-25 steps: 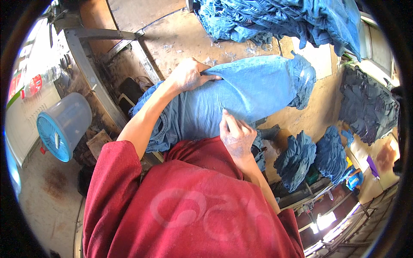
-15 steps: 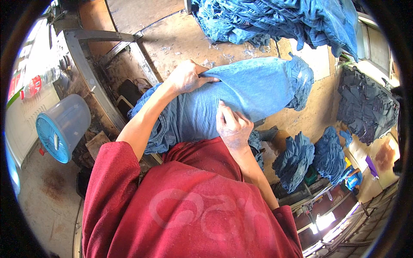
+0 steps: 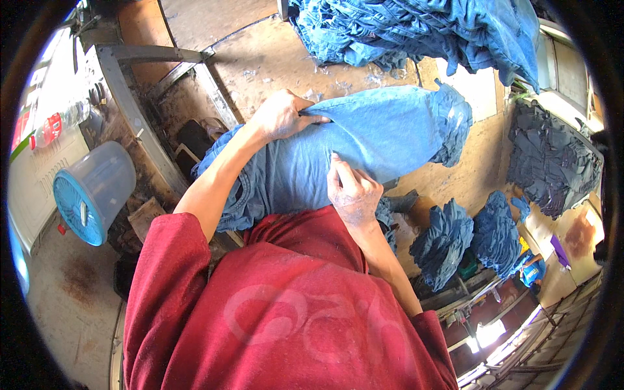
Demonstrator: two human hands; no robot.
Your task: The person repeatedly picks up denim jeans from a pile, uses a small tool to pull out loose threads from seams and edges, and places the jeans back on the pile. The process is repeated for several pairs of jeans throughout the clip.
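Note:
A light-blue denim garment (image 3: 383, 130) lies across my lap and over the wooden work surface, with gathered, crumpled cloth at its right end. My left hand (image 3: 283, 116) is closed on its upper edge, the thumb and fingers pinching a fold. Just below the middle of the cloth, my right hand (image 3: 353, 188) is curled with fingertips against the denim. A small dark tip shows at those fingers; whether it is a tool or a pinch of cloth cannot be made out. More bunched denim (image 3: 237, 195) lies under my left forearm.
A large pile of blue denim (image 3: 416, 32) stands at the far side. Denim bundles (image 3: 444, 244) and a dark grey cloth stack (image 3: 552, 159) lie to the right. At left are a metal frame (image 3: 146, 123) and a clear bucket with blue lid (image 3: 97, 192). Thread scraps litter the wooden surface (image 3: 260, 58).

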